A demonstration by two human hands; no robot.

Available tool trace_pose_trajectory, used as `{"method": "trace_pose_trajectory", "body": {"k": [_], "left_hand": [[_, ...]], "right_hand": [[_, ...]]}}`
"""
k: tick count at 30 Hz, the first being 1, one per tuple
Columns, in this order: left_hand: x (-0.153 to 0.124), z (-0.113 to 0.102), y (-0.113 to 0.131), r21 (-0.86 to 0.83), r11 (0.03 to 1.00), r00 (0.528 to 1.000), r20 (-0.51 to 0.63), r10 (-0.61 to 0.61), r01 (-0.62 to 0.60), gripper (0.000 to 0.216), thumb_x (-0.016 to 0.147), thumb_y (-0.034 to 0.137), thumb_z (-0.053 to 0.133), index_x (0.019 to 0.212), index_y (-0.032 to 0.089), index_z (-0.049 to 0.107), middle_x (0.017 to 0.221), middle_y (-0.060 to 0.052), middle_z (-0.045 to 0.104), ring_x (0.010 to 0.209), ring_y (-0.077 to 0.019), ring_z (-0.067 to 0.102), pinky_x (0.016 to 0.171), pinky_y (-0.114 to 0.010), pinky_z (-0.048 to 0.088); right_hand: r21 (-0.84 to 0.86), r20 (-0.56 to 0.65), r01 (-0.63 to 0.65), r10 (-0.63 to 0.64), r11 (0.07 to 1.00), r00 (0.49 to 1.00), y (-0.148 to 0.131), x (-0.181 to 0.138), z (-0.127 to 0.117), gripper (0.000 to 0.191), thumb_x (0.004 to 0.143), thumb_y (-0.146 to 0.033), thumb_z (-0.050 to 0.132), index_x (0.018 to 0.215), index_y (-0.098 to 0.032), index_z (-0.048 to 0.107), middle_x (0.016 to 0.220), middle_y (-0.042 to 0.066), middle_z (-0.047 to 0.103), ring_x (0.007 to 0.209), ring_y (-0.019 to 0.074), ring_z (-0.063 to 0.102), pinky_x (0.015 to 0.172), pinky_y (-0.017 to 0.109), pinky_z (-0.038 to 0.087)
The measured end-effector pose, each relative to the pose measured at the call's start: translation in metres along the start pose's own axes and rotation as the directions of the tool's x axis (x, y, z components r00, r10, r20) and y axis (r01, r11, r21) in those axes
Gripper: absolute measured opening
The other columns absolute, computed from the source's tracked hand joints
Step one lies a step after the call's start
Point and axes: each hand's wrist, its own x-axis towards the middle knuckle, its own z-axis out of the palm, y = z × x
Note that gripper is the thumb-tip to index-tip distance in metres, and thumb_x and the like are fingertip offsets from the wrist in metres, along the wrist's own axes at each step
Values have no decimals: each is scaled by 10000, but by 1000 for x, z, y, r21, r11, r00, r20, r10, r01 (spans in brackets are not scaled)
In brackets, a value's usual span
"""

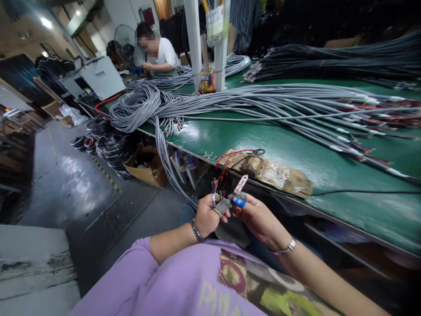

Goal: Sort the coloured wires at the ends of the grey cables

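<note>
My left hand [207,215] is closed around the end of a grey cable, its coloured wire ends [215,186] fanning out above the fist. A grey cot covers one of its fingers. My right hand [258,217] is closed on a small flat metal blade tool [240,183], pinched between fingertips that wear a blue cot and a grey one. Both hands meet just below the front edge of the green table [230,140]. The cable's length is hidden under my hands.
Long bundles of grey cables [263,103] with coloured wire ends cover the table. A taped cardboard pad [276,173] lies near the edge. Another person [158,50] works at the far end. Cardboard box [144,166] and cable coils sit on the floor to the left.
</note>
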Motion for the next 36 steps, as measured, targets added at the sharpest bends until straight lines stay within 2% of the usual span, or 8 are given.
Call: {"method": "trace_pose_trajectory", "body": {"k": [6,11,15,20,22,27,30,36], "left_hand": [[-2,3,-3,-37,998,998,-9,-60,60,446,715,573,676,680,149,543,538,9,585,384,-67,500,369,-180,296],[-1,5,-2,-71,992,994,-39,-104,101,421,718,545,678,665,153,533,526,13,581,366,-62,490,351,-176,257],[0,3,-2,-35,994,995,15,-102,103,419,732,540,671,657,151,533,526,12,577,373,-60,487,357,-176,272],[0,0,1,57,990,978,159,-133,125,425,705,544,698,665,144,561,522,10,574,379,-67,484,370,-185,307],[-1,0,0,41,992,981,149,-127,122,436,703,555,696,654,145,557,518,10,570,381,-67,482,374,-186,311],[-3,3,-8,-84,993,996,24,-84,86,444,709,561,690,643,146,546,525,6,577,380,-61,482,372,-183,299],[-2,4,-11,-115,989,996,-4,-89,88,434,701,553,703,670,145,558,533,3,592,381,-63,494,367,-180,286],[0,7,-3,-185,977,992,-50,-115,104,443,680,560,711,665,147,552,508,13,577,350,-61,473,341,-184,252]], "right_hand": [[-140,-41,69,-76,988,996,1,-2,-5,229,628,-352,805,657,-180,658,600,-12,536,584,117,430,585,268,361],[-226,-51,104,-118,969,992,0,-3,-3,254,660,-404,784,754,-193,680,691,13,588,634,140,468,609,287,384],[-300,-66,107,-133,948,989,-2,-1,-1,272,654,-424,791,725,-192,669,655,6,589,596,133,462,581,281,376],[-345,-24,110,-125,932,992,-6,0,-5,274,634,-413,807,680,-181,668,642,7,613,607,133,488,606,278,392],[-346,-29,106,-123,932,992,-5,0,-6,264,640,-402,801,676,-179,666,636,5,609,601,129,482,601,275,387],[-217,-88,62,-83,974,993,2,1,0,259,640,-370,780,610,-185,602,559,-16,540,533,116,432,543,268,351],[-88,-59,21,-26,996,998,6,0,3,275,653,-343,769,566,-194,556,540,-21,512,528,123,453,545,274,372],[115,-64,-60,67,992,996,1,8,-11,279,665,-464,769,706,-209,662,665,8,602,603,144,526,592,281,457]]}}
